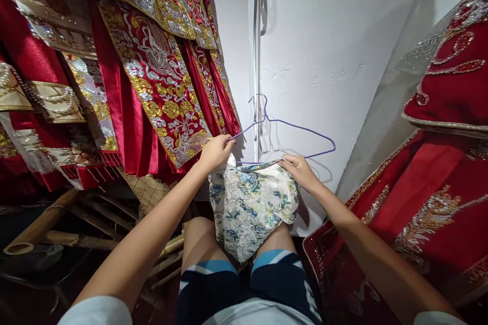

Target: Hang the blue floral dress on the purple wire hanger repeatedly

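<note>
A purple wire hanger [301,126] is upright in front of the white wall, its hook at the top. A white garment with blue and yellow-green floral print [251,203] hangs down from the hanger's bottom bar, above my thighs. My left hand [218,152] is closed around the hanger's left corner and the garment's edge. Near the right end of the bottom bar, my right hand [299,168] pinches the garment's top edge between thumb and fingers. The hanger's right corner sticks out free beyond it.
Red embroidered costumes [163,81] hang on the left, above a bamboo frame [41,218]. More red beaded garments [450,162] hang at the right, close to my right forearm. A narrow metal rail [256,61] runs down the white wall [320,25].
</note>
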The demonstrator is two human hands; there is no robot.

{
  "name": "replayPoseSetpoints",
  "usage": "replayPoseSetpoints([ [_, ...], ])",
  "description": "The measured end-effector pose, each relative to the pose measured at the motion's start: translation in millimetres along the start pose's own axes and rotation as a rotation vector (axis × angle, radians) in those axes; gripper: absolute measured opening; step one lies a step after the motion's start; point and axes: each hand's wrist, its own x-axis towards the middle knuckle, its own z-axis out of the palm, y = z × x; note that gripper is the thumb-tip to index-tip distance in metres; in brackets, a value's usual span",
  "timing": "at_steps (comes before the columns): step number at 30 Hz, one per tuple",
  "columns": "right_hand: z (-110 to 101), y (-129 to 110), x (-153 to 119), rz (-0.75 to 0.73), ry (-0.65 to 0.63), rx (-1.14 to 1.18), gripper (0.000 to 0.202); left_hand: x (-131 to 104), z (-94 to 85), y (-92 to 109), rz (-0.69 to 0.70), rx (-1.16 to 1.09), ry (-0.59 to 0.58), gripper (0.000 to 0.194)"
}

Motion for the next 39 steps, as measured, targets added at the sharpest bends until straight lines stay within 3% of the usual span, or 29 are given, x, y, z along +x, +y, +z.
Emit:
replayPoseSetpoints([
  [3,6.9,-0.5,0.5,-0.015,-0.025,-0.008,0.027,4.1,-3.6,13.1,-0.011,0.126,0.054,0.024],
  [9,32.6,5.3,3.2,-0.011,-0.012,0.029,0.025,26.8,4.1,37.3,-0.023,0.123,0.085,0.022],
  [14,41.5,7.1,0.6,-0.048,-0.01,-0.007,0.017,34.2,5.3,32.4,-0.021,0.201,0.062,0.033],
  [16,32.7,2.9,-4.9,-0.065,0.042,-0.096,0.026,35.2,2.5,25.9,0.025,0.225,0.066,0.034],
  [20,-2.1,-8.3,-11.6,-0.059,0.311,-0.404,0.06,41.2,-4.0,18.2,0.114,0.231,0.091,0.035],
  [23,-30.8,-14.3,-0.4,-0.022,0.465,-0.575,0.073,47.2,-7.6,19.2,0.154,0.202,0.093,0.035],
  [25,-46.4,-17.1,12.9,0.058,0.481,-0.662,0.074,49.7,-8.9,20.4,0.161,0.197,0.09,0.035],
  [26,-53.1,-18.7,19.3,0.1,0.445,-0.685,0.069,50.3,-9.1,20.3,0.159,0.205,0.089,0.035],
  [28,-65.5,-23.1,28.3,0.175,0.252,-0.632,0.056,50.5,-8.7,18.2,0.149,0.228,0.091,0.036],
  [31,-84.2,-34.2,28.7,0.278,-0.129,-0.372,0.048,48.7,-7.0,9.2,0.093,0.229,0.092,0.041],
  [33,-95.7,-42.3,23.9,0.339,-0.285,-0.211,0.045,46.5,-5.7,0.4,0.037,0.184,0.08,0.044],
  [36,-101.2,-48.5,19.8,0.371,-0.335,0.004,0.043,41.3,-3.9,-12.0,-0.03,0.08,0.069,0.043],
  [39,-83.3,-45.4,24.8,0.315,-0.199,0.238,0.047,34.9,-0.7,-15.1,-0.104,0.015,0.049,0.047],
])
